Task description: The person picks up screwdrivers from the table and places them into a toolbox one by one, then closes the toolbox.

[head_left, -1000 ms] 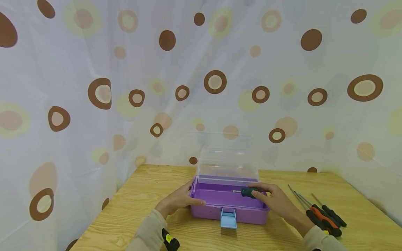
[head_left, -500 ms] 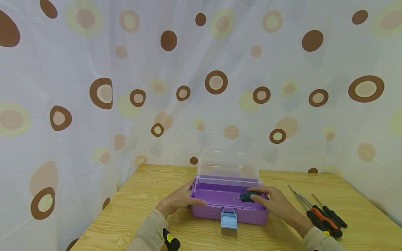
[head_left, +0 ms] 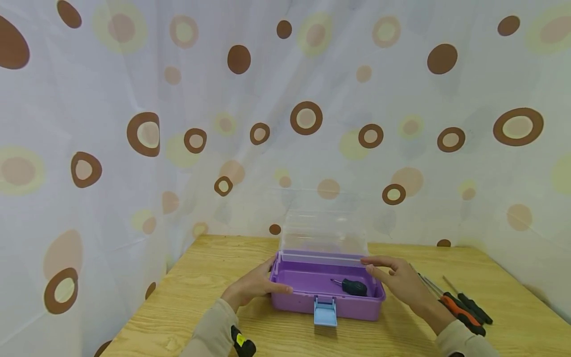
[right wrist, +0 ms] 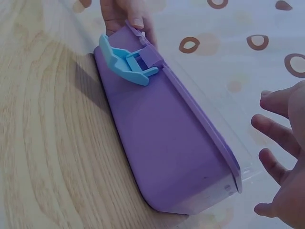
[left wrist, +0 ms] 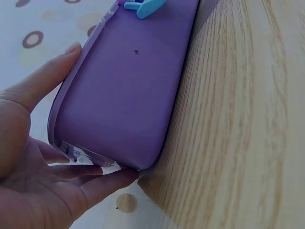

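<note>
The short screwdriver with a dark green bulbous handle [head_left: 355,287] had moved, in the head view, from the right hand [head_left: 403,285] into the purple rectangular plastic box [head_left: 294,303]; the right hand's grip was released. In the left wrist view, the left hand [left wrist: 47,186] grasped the box's end. In the right wrist view, the right hand stood apart from the box.

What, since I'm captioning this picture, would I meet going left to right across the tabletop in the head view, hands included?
Left hand, light blue latch, dark green screwdriver, right hand, group of long-shafted tools.
</note>
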`<act>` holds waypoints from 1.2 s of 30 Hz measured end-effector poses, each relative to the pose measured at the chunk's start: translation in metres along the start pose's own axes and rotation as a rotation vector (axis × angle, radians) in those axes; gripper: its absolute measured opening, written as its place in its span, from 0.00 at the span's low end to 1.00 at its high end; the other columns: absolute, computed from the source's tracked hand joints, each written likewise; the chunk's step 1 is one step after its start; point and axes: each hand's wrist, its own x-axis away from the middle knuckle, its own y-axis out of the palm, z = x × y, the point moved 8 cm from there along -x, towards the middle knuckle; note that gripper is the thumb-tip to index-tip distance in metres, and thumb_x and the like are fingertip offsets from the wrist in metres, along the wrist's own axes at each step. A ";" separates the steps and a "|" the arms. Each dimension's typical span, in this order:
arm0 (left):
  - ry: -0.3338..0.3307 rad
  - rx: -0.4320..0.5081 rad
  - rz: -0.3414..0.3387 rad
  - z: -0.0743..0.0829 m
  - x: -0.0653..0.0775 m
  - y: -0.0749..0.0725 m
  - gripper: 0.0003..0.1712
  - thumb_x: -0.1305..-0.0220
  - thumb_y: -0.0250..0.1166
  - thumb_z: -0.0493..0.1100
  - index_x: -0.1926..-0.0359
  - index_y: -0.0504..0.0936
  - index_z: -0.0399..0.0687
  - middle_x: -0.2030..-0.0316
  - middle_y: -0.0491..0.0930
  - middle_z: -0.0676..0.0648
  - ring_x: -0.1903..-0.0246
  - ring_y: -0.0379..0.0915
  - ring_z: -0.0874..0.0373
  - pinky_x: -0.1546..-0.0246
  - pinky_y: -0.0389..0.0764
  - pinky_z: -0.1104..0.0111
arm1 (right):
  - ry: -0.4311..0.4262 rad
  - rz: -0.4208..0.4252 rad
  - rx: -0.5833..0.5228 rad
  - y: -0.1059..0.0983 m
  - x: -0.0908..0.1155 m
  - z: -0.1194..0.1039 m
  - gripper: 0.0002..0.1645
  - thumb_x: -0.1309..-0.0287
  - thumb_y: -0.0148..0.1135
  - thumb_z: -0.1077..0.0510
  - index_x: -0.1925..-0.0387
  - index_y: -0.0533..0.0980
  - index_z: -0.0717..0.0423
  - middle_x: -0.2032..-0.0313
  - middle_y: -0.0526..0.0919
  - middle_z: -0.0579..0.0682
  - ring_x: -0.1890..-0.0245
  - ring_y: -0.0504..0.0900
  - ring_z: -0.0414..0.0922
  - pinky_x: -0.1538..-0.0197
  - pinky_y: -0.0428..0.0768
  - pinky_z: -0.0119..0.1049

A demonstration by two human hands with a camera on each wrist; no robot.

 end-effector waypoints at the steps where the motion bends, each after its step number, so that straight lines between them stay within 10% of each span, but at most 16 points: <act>1: 0.000 0.000 0.002 0.000 0.000 0.000 0.65 0.41 0.78 0.44 0.16 0.43 0.46 0.22 0.54 0.35 0.27 0.55 0.35 0.30 0.59 0.40 | 0.001 0.004 0.002 -0.001 0.000 0.000 0.23 0.26 0.61 0.48 0.38 0.81 0.56 0.38 0.81 0.55 0.31 0.68 0.64 0.35 0.54 0.78; 36: -0.014 0.015 -0.006 -0.002 0.001 0.000 0.64 0.40 0.77 0.43 0.16 0.42 0.45 0.23 0.54 0.33 0.29 0.58 0.35 0.33 0.65 0.41 | -0.048 0.023 0.044 -0.026 0.009 -0.002 0.26 0.23 0.58 0.52 0.32 0.74 0.60 0.40 0.81 0.59 0.36 0.72 0.65 0.43 0.62 0.82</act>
